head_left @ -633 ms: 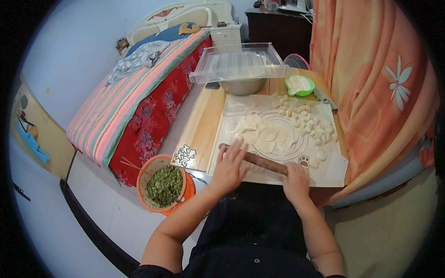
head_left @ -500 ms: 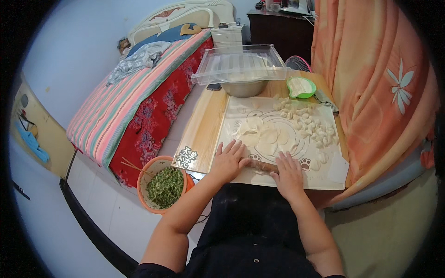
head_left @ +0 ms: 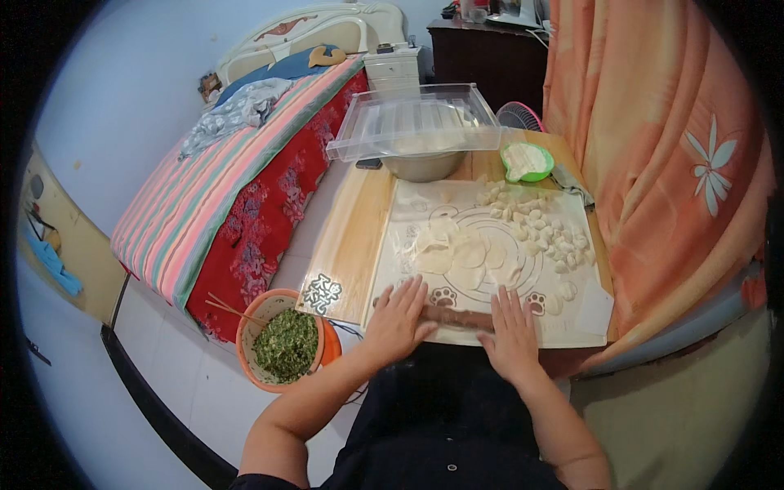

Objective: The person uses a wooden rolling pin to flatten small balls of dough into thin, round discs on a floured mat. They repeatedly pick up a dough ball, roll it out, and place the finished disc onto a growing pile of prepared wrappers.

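A brown rolling pin (head_left: pixel 457 318) lies crosswise near the front edge of a white pastry mat (head_left: pixel 392 245). My left hand (head_left: pixel 397 320) rests flat over its left end, and my right hand (head_left: pixel 511 333) over its right end, the fingers of both stretched out. Whether dough lies beneath the pin, I cannot make out. Just beyond it, thin round dough wrappers (head_left: pixel 467 255) overlap in the middle of the mat. Several small dough pieces (head_left: pixel 545 231) are scattered at the mat's far right, with a few flattened ones (head_left: pixel 559 299) nearer my right hand.
A metal basin (head_left: pixel 425 167) under a clear plastic tray (head_left: pixel 412 147) stands at the back, beside a green bowl of flour (head_left: pixel 527 162). An orange bowl of chopped green filling (head_left: pixel 286 345) with chopsticks sits low at left. An orange curtain (head_left: pixel 653 180) hangs along the right edge.
Both hands and the rolling pin have come back toward me, nearer the mat's front edge. The view has also shifted slightly.
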Demonstrator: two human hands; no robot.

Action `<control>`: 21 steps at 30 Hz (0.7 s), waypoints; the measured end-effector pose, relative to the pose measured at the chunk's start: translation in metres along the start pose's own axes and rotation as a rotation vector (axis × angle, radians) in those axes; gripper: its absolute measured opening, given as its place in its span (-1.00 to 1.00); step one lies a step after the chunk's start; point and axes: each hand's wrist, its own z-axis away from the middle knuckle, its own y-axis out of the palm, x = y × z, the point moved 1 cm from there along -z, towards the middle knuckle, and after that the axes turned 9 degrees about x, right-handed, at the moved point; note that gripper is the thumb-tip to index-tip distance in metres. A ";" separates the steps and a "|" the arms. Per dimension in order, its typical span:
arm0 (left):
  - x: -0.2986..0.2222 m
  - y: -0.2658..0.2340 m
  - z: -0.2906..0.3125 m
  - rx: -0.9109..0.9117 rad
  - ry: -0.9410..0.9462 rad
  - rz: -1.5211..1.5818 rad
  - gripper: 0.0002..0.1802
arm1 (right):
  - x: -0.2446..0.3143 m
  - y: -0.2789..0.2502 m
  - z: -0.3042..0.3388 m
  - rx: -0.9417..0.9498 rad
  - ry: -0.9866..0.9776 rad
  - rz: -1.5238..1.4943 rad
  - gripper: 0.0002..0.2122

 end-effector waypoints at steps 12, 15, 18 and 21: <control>0.001 0.008 0.047 0.005 -0.106 0.000 -0.16 | 0.022 -0.007 0.018 0.174 -0.099 0.045 -0.22; 0.010 0.002 0.024 -0.067 -0.157 0.015 -0.17 | 0.007 -0.008 -0.032 0.126 -0.095 0.003 -0.25; 0.030 -0.003 -0.030 -0.024 -0.282 -0.012 -0.20 | -0.003 -0.015 -0.087 0.085 -0.002 -0.106 -0.31; 0.017 0.002 0.012 -0.088 -0.150 0.006 -0.20 | 0.007 -0.015 -0.036 0.053 -0.079 -0.068 -0.34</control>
